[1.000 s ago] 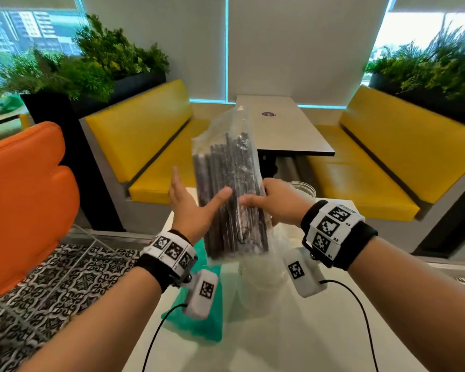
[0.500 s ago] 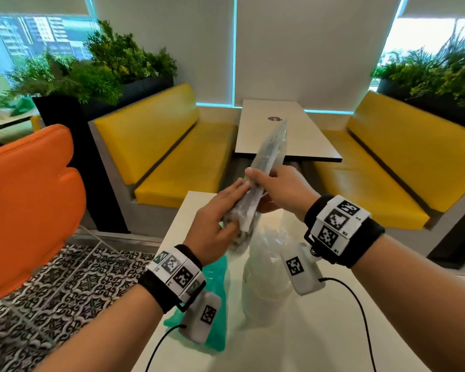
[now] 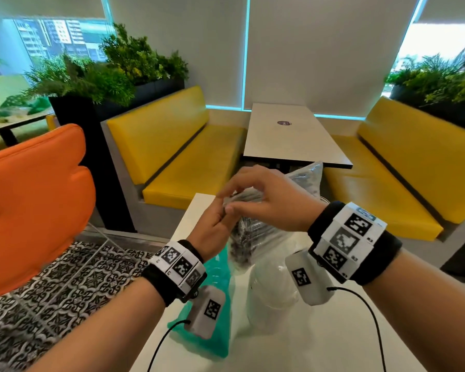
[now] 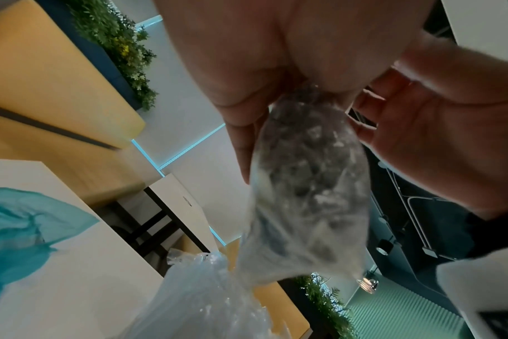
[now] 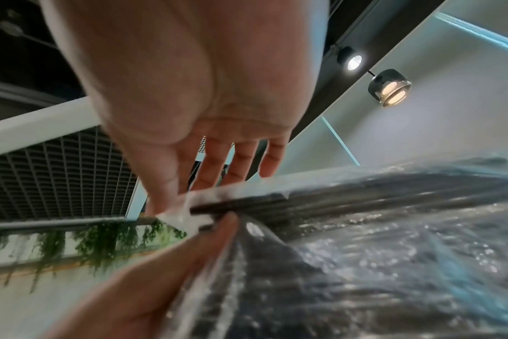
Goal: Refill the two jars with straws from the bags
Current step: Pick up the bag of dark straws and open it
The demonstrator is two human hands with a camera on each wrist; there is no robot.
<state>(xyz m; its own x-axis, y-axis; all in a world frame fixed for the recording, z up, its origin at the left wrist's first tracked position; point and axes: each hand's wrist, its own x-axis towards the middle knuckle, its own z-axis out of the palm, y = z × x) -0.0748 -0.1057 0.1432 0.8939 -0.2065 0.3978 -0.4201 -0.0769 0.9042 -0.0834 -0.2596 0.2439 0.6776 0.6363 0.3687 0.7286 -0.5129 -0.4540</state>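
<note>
1. The right hand [image 3: 269, 202] pinches the near top edge of the bag [image 3: 255, 232] between thumb and forefinger; its other fingers stay spread and loose, as the right wrist view shows.
2. The left hand [image 3: 215, 232] meets it at the same edge, fingers curled onto the plastic. The left wrist view shows the film gathered under that palm. Both hands on one edge suggests they are working the mouth apart, or looking for a seam to tear.
3. The bag is clear film packed with dark straws [image 5: 377, 197]. It is held in the air above the worktop [image 3: 320, 345], not resting on it, probably so both hands can pull against each other freely.
4. The straws' long axis runs tilted, roughly from the hands away towards the far right, where the bag's loose end [image 3: 306, 175] sticks up past the right hand. The lower part hangs down below the hands. Motion blur makes the exact tilt hard to judge.
5. Below the bag lies more crumpled clear plastic [image 3: 274, 285], and beside it, to the left, a teal bag [image 3: 212, 277] lies flat on the worktop.
6. A jar rim may show just behind the right wrist, but it is too hidden to be sure. No straws have left the bag yet, by my reading.
</note>
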